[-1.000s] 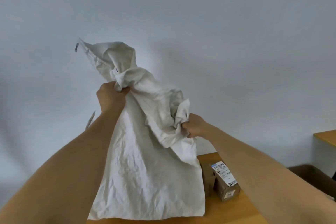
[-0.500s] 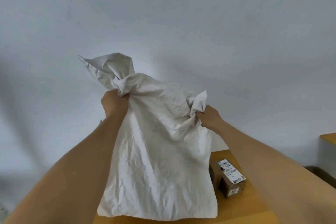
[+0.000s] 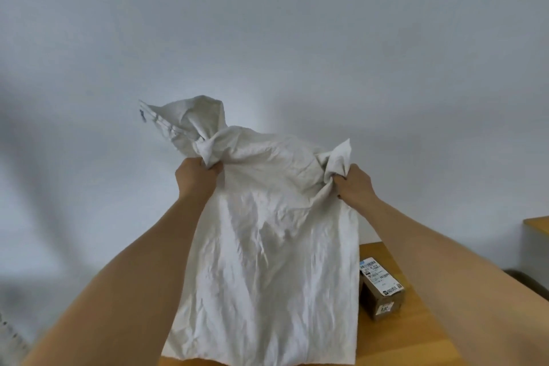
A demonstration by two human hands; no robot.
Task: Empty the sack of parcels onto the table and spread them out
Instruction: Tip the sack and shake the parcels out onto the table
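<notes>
Sack (image 3: pixel 267 246) is hanging upside down in front of the wall (image 3: pixel 267 24), long axis running vertical. Closed bottom end is up at the hands; the loose lower hem is hanging down at the bottom of the view, just over the near part of the table (image 3: pixel 416 345). Whether the hem is touching the wood cannot be told. Cloth is off-white, heavily creased, hanging flat and limp between the two arms.

Left hand (image 3: pixel 194 177) is gripping the upper left corner, fingers curled tight into a fist around a twisted bunch of fabric. Above that fist a stitched flap of the sack is sticking up and leaning toward the left.

Right hand (image 3: pixel 353 186) is gripping the upper right corner the same way, fingers closed round a gathered wad, with a small ear of cloth poking up above the knuckles. Both arms are reaching forward and up, and the top edge of the sack is stretching between the two fists.

One parcel (image 3: pixel 381 288) is lying on the table, just right of the sack's right edge and under the right forearm. It is a brown cardboard box with a white printed label facing up, its long axis running away from the camera and slightly to the left. Its left end is disappearing behind the cloth.
</notes>
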